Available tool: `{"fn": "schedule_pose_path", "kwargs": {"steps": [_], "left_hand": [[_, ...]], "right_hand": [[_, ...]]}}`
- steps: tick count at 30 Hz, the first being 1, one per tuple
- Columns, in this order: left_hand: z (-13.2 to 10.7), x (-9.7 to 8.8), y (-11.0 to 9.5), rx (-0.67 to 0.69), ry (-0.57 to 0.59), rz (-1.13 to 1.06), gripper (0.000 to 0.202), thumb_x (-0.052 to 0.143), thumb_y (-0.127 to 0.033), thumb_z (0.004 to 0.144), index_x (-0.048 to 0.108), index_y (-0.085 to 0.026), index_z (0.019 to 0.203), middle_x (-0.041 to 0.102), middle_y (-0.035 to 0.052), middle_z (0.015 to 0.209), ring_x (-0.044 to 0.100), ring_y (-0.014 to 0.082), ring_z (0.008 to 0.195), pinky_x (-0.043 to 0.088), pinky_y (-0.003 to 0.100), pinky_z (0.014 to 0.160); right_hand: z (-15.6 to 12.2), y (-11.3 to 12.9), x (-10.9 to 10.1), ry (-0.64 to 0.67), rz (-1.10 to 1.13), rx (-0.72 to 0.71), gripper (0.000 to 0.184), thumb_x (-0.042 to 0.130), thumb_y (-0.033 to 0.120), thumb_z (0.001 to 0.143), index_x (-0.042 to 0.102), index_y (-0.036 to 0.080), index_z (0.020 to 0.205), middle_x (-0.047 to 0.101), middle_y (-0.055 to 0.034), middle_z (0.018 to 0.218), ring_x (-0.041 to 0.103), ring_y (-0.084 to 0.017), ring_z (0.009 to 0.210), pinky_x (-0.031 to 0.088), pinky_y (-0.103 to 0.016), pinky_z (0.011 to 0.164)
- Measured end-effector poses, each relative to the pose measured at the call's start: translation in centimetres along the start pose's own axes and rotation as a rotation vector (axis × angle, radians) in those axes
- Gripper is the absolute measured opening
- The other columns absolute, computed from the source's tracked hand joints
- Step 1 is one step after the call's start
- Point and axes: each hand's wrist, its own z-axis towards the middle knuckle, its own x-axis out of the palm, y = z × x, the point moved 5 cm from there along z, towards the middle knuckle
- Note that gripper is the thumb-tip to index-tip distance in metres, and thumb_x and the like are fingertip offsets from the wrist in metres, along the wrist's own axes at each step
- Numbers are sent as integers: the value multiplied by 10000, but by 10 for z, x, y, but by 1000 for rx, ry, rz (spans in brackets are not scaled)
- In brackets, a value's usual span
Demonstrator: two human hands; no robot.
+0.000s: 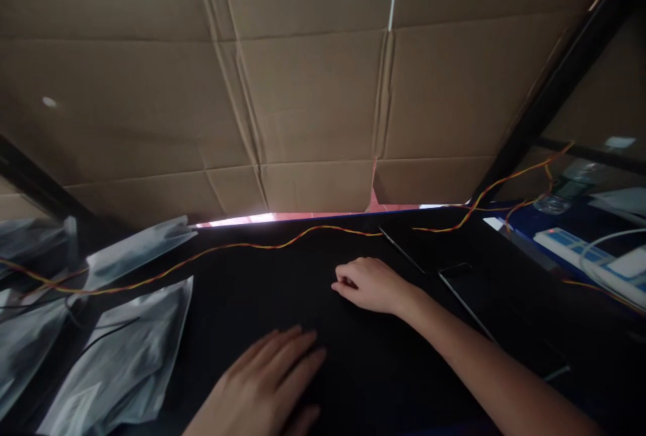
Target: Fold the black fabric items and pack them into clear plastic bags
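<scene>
My left hand (267, 379) is at the bottom centre, palm down over the black tabletop (252, 288), with its fingers stretched out. Nothing shows in it. Farther forward and to the right, my right hand (373, 284) rests on the same dark surface. Its fingers are curled in a loose fist, thumb near the index finger, and I see nothing held there. Close to its right lie a dark flat device that looks like a phone or tablet (404, 247) and a second dark flat device (505, 315) beside my forearm.
Several translucent plastic bags (128, 348) lie at the left. A twisted red-yellow wire (272, 245) crosses the table's back. Cardboard sheets (313, 99) stand behind. To the right are a white-and-blue power strip (580, 254), a clear bottle (572, 187) and a dark frame post (550, 86).
</scene>
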Motion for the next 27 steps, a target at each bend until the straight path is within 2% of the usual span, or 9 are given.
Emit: {"fn": "schedule_pose_path", "kwargs": {"steps": [3,6,8,9,11,12,14,17,27], "left_hand": [[76,-11,22,-120,57,-17,442,614,-334,1026,666,-254,1457,663,101,1524,665,367,1364,575,562,1135],[112,-12,57,-116,77,-15,583,562,-502,1064,590,-148,1527,544,188,1624,495,394,1525,454,600,1234],[113,1,75,-107,81,-12,753,538,-639,1050,482,-141,1611,402,200,1710,322,417,1615,345,654,1283],[110,10,82,-109,86,-9,808,513,-683,1046,419,-155,1650,337,192,1741,251,421,1638,299,684,1293],[99,29,88,-112,102,4,844,458,-705,1061,283,-193,1708,247,165,1773,173,415,1656,243,724,1294],[95,36,90,-110,107,15,842,441,-698,1070,227,-211,1723,224,153,1780,164,409,1658,234,731,1293],[88,45,90,-95,106,35,842,448,-673,1079,153,-237,1736,200,136,1788,167,405,1657,235,729,1294],[88,45,90,-65,77,45,846,493,-640,1076,138,-251,1739,210,128,1788,192,414,1650,261,717,1292],[91,43,92,-69,112,73,822,460,-645,1084,159,-244,1736,224,148,1777,206,400,1649,316,725,1269]], "right_hand": [[-2,4,0,-100,-28,-28,241,599,267,1039,645,213,809,688,-5,802,590,-158,713,351,-312,648],[-6,1,-7,-175,-21,-63,202,566,309,1073,688,214,943,723,-31,937,654,-187,869,478,-336,791],[-10,-4,-12,-217,-21,-89,219,597,385,1065,715,216,1139,738,-81,1193,672,-233,1116,516,-401,993],[-11,-7,-13,-219,-27,-100,330,617,444,1054,697,218,1279,694,-109,1373,627,-267,1285,492,-450,1103],[-11,-14,-9,-149,-47,-113,653,630,593,1022,555,217,1551,465,-127,1685,393,-327,1572,374,-538,1266],[-10,-16,-4,-83,-55,-113,793,611,667,1008,457,210,1638,337,-117,1766,259,-340,1643,307,-563,1311],[-8,-20,7,56,-59,-99,953,548,761,994,310,182,1711,179,-100,1813,96,-336,1684,199,-583,1354],[-6,-23,17,162,-71,-61,994,484,802,996,251,166,1724,123,-91,1808,49,-321,1684,108,-585,1370],[-5,-24,18,184,-63,-31,968,466,803,1003,240,199,1725,105,-58,1807,37,-310,1684,106,-580,1371]]}}
